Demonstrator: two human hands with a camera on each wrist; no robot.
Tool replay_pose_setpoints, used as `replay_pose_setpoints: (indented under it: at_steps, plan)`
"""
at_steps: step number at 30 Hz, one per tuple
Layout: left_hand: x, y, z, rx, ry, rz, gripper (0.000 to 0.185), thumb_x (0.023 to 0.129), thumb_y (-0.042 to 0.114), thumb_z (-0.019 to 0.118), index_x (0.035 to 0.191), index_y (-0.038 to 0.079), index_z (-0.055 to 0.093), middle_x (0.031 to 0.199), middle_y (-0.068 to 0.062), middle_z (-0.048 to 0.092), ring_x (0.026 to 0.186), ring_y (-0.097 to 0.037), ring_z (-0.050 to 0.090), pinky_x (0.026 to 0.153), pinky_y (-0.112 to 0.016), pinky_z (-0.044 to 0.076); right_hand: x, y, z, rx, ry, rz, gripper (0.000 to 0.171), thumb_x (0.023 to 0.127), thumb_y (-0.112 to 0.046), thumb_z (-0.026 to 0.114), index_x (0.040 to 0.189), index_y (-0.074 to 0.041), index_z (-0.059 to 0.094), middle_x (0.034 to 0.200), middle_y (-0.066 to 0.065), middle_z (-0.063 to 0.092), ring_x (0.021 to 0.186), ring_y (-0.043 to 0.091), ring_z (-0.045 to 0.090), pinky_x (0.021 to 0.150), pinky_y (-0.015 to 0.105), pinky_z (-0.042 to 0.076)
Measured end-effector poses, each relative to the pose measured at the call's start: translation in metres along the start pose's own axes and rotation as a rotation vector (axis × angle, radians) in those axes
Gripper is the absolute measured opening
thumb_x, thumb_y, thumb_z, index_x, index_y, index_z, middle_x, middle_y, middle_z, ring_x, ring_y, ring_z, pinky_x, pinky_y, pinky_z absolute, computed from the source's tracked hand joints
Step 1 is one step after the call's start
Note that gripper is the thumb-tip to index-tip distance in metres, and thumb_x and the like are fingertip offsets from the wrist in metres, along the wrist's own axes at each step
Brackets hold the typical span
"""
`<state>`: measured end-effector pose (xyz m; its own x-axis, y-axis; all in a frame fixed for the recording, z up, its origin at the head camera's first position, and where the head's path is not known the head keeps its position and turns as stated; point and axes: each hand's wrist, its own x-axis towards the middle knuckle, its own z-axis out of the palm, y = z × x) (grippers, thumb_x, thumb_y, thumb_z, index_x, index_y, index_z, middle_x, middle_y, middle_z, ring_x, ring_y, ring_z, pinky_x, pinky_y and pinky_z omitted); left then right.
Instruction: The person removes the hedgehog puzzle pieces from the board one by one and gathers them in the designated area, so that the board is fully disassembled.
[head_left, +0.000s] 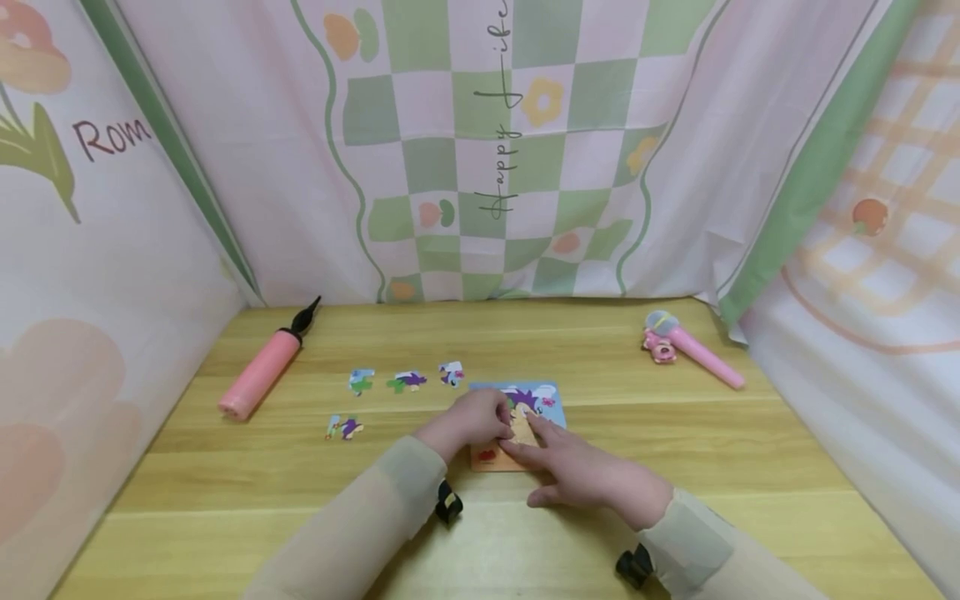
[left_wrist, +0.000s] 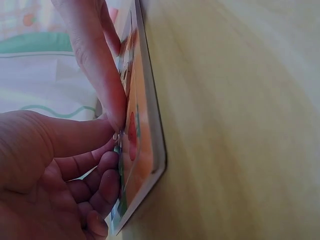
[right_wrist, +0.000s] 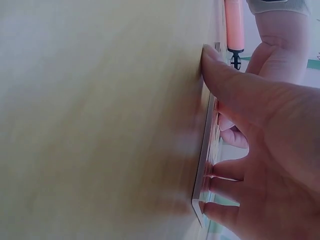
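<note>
A small picture puzzle board (head_left: pixel 552 405) lies flat on the wooden table (head_left: pixel 675 433) in front of me. My left hand (head_left: pixel 471 419) rests on its left half with curled fingers. In the left wrist view the thumb and fingertips of the left hand (left_wrist: pixel 107 150) meet on a small puzzle piece (left_wrist: pixel 118 149) at the board (left_wrist: pixel 146 150). My right hand (head_left: pixel 581 473) lies on the right half, its straight fingers pressing on the picture. In the right wrist view the right hand (right_wrist: pixel 265 145) has its fingertips on the board (right_wrist: pixel 202 167) and its thumb at the edge.
Several loose puzzle pieces (head_left: pixel 407 381) lie left of the board, one nearer me (head_left: pixel 344 428). A pink hand pump (head_left: pixel 261 372) lies at the far left, and a pink toy microphone (head_left: pixel 693 347) at the far right. Patterned cloth walls enclose the table.
</note>
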<state>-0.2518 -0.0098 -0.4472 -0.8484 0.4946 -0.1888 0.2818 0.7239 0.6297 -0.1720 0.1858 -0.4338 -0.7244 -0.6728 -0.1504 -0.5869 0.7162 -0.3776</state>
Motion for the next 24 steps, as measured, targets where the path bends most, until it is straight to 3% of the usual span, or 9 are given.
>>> replay_pose_setpoints:
  at_steps: [24]
  plan:
    - [-0.004, 0.011, -0.006, 0.019, -0.008, -0.038, 0.018, 0.088, 0.018, 0.075, 0.079, 0.014, 0.059, 0.077, 0.000, 0.059, 0.070, -0.016, 0.055, 0.060, -0.028, 0.046, 0.000, -0.002, -0.001, 0.021, 0.000, 0.020, 0.076, 0.086, -0.039, 0.073, 0.152, -0.022, 0.040, 0.155, 0.035, 0.008, 0.139, 0.053, 0.018, 0.107, 0.064, 0.026]
